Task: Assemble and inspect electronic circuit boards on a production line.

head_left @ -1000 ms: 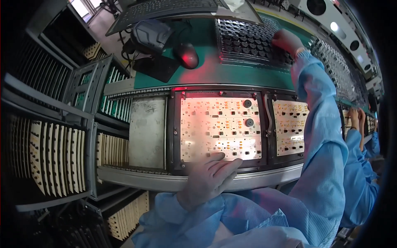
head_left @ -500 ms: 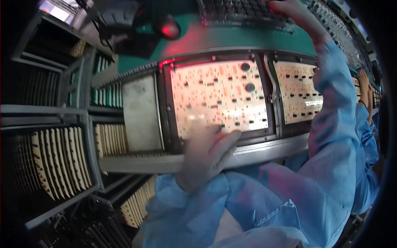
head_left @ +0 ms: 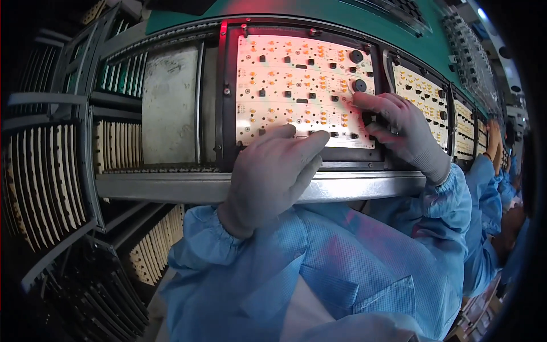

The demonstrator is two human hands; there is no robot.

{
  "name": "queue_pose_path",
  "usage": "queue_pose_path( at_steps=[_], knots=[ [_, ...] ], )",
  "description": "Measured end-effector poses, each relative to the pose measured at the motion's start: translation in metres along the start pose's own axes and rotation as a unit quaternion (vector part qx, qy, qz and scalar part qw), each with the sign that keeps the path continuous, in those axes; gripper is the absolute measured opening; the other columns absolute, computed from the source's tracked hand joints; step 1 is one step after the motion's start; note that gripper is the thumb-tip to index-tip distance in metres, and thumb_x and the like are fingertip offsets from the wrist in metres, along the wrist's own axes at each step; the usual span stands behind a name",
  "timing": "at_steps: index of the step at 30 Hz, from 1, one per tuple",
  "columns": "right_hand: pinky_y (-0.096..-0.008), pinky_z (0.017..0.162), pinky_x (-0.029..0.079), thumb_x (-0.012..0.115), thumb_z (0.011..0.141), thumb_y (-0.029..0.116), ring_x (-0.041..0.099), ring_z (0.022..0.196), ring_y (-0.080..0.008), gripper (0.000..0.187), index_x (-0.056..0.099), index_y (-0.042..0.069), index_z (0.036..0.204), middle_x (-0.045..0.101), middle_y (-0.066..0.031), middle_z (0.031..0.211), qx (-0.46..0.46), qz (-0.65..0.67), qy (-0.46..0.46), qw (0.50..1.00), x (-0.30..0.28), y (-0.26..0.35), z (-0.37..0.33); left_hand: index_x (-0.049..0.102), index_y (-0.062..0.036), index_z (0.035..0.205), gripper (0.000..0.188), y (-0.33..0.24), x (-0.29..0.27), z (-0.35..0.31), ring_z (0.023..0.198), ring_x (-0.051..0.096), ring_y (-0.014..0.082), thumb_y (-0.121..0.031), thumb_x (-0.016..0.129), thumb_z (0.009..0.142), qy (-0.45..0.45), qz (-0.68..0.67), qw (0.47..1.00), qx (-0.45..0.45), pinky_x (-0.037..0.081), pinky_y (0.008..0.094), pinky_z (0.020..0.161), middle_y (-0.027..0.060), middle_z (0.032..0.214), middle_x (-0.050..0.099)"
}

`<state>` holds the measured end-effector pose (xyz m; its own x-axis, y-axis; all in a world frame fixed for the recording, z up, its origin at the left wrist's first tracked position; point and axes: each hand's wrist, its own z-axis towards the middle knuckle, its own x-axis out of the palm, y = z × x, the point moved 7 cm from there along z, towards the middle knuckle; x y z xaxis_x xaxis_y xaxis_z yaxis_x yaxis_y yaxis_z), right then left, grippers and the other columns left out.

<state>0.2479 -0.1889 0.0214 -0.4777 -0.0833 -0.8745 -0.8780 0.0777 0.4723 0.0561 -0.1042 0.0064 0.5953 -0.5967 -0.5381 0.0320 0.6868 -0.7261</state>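
Observation:
A pale circuit board [head_left: 310,108] lies in a black frame, dotted with small orange and black parts. Two round black components [head_left: 358,85] stand near its right edge. My left hand [head_left: 273,171], in a grey glove, is open, its stretched fingers over the board's lower edge. Gloved as well, my right hand [head_left: 410,132] bends over the lower right edge of the board. A black component [head_left: 370,118] shows between its thumb and fingers; they partly cover it, so its full shape is hidden.
More framed boards [head_left: 420,102] continue along the line to the right. A metal plate [head_left: 170,105] lies left of the board; racks of upright boards [head_left: 45,182] stand farther left. A metal rail [head_left: 364,187] runs along the front. Clear plastic trays [head_left: 464,51] sit at the far right, near a co-worker's arm [head_left: 490,151].
My right hand has come back from the far dark tray to the board's right edge, with a black component in its fingers. My left hand stays at the lower edge. The view has shifted.

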Motion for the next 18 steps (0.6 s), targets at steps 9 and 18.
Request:
queue_pose_path(
  at_steps=[9, 18],
  knots=[
    [-0.0363, 0.083, 0.050, 0.072, 0.072, -0.002, 0.063, 0.094, -0.0257, 0.067, 0.055, 0.007, 0.136, 0.068, -0.0068, 0.108, -0.063, -0.042, 0.003, 0.997, -0.002, 0.001, 0.007, 0.065, -0.0033, 0.113, 0.029, 0.006, -0.010, -0.006, 0.081, 0.067, 0.0289, -0.009, 0.069, 0.085, -0.044, -0.001, 0.999, -0.003, 0.052, 0.0430, 0.083, 0.0105, 0.087, 0.068],
    [-0.0414, 0.082, 0.048, 0.071, 0.079, 0.012, 0.062, 0.093, -0.0306, 0.059, 0.056, 0.011, 0.136, 0.067, -0.0083, 0.102, -0.042, -0.150, 0.042, 0.987, 0.001, 0.011, 0.011, 0.065, -0.0041, 0.114, 0.029, 0.009, -0.008, -0.009, 0.077, 0.067, 0.0285, -0.014, 0.068, 0.087, -0.075, 0.002, 0.997, 0.009, 0.054, 0.0409, 0.087, 0.0104, 0.078, 0.067]
  ],
)
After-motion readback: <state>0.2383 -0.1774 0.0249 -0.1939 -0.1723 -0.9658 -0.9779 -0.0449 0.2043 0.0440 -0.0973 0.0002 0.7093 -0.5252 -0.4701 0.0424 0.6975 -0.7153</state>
